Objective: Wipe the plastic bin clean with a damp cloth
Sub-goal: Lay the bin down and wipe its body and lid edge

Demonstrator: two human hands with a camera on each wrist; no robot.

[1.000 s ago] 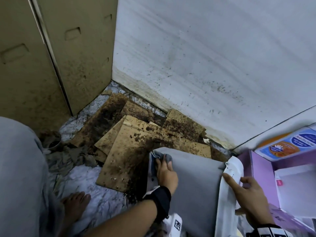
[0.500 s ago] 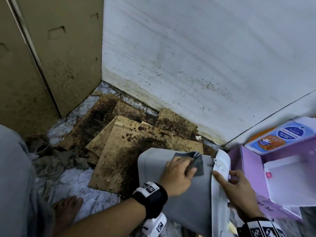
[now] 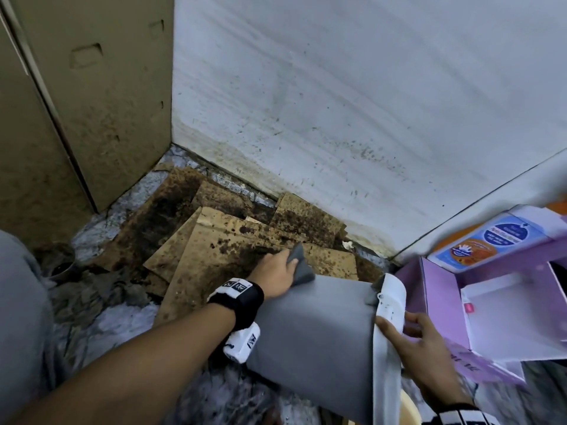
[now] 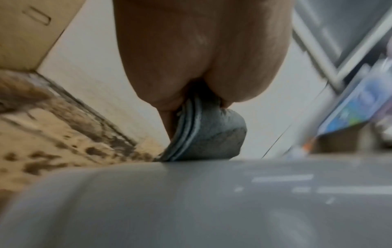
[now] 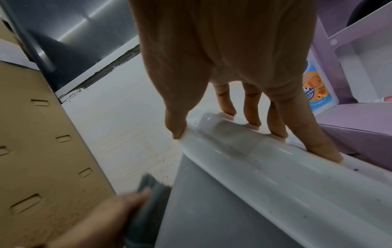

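A grey plastic bin [image 3: 310, 338] with a white rim [image 3: 388, 326] lies tilted on its side, its base toward the wall. My left hand [image 3: 276, 273] grips a folded grey cloth [image 3: 299, 266] against the bin's far base edge. In the left wrist view the cloth [image 4: 203, 135] is bunched between the fingers and touches the bin wall [image 4: 191, 201]. My right hand [image 3: 420, 351] holds the white rim, thumb on the outside and fingers [image 5: 227, 100] curled over the rim [image 5: 265, 156].
Stained cardboard sheets [image 3: 214, 246] cover the marble floor by the speckled white wall [image 3: 337, 102]. A tan cabinet [image 3: 92, 102] stands at the left. A purple shelf unit [image 3: 478, 299] with a blue-labelled packet [image 3: 487, 240] stands close on the right. My leg [image 3: 18, 317] fills the left edge.
My left hand swept the cloth from the bin's left side across toward the rim, then back out to the far base edge. The right hand kept its hold on the rim.
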